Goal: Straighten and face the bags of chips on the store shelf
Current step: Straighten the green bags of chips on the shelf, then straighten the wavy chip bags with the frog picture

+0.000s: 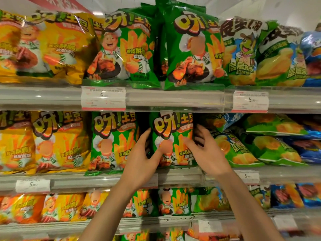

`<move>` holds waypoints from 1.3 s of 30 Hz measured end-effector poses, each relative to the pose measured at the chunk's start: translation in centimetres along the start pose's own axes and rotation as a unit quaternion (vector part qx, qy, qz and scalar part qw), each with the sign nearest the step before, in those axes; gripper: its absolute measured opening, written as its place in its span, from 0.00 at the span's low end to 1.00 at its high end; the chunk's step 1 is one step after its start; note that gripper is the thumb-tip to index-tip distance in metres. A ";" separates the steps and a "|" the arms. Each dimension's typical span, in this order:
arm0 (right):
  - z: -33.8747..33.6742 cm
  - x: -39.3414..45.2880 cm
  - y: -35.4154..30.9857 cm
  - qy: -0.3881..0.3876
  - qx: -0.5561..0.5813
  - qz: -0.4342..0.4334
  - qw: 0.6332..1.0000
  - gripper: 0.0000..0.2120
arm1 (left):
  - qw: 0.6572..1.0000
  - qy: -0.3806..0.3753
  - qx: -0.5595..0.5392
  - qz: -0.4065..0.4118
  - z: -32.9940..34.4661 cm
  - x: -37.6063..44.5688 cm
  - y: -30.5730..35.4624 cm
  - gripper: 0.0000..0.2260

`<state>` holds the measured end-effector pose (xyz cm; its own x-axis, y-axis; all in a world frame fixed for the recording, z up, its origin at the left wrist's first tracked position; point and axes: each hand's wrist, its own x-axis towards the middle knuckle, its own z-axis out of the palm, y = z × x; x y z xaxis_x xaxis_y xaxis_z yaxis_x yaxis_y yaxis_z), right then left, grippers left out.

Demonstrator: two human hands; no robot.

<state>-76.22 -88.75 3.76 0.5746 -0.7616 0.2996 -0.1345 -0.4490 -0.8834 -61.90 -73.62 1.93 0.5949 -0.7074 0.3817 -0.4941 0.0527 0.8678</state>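
**Both hands on a green chip bag, middle shelf**

The left hand (141,158) held the left edge of the green chip bag (172,136), thumb across its front and fingers (145,136) curled behind. The right hand (206,152) gripped the bag's right edge the same way, thumb on the front, fingers wrapped round the side. The bag stood upright, facing out, on the middle shelf (180,176), just beside a matching green bag (111,141) on its left. Tilted green bags with a turtle figure (232,148) leaned on its right. Yellow bags (57,141) stood farther left.
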 end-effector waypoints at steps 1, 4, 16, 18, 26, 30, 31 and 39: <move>-0.4 -0.6 0.0 0.018 0.008 0.000 1.000 0.30 | 1.000 0.000 -0.006 0.004 -0.3 -0.2 -0.1 0.41; -1.7 -3.3 0.1 0.059 0.018 -0.020 0.998 0.17 | 1.000 0.008 -0.016 0.015 -0.9 -1.1 -0.5 0.27; -11.4 -10.1 6.2 0.092 0.072 0.012 0.993 0.09 | 0.993 0.039 -0.099 -0.054 4.4 -5.6 0.4 0.08; -13.9 -9.7 7.5 0.095 0.073 0.009 0.993 0.09 | 0.993 0.057 -0.091 -0.052 6.7 -5.9 1.2 0.06; -20.9 -6.4 9.2 0.014 0.025 -0.036 0.999 0.07 | 0.991 0.117 -0.048 -0.039 15.3 -4.7 5.9 0.09; -22.1 -4.1 8.3 0.010 -0.005 -0.090 0.996 0.09 | 0.991 0.132 0.000 -0.031 17.3 -2.4 7.6 0.12; -22.1 -3.4 8.2 0.016 -0.028 -0.098 0.995 0.09 | 0.990 0.131 0.031 -0.031 17.6 -1.6 7.9 0.14; -20.7 1.1 6.4 0.022 -0.213 -0.188 0.958 0.16 | 0.955 0.100 0.276 0.033 18.9 6.1 8.4 0.30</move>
<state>-93.14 -102.16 5.89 0.6133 -0.5231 0.5917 -0.2475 -0.8388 -0.4849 -74.44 -90.82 5.53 0.6330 -0.5635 0.5309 -0.7610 -0.3270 0.5602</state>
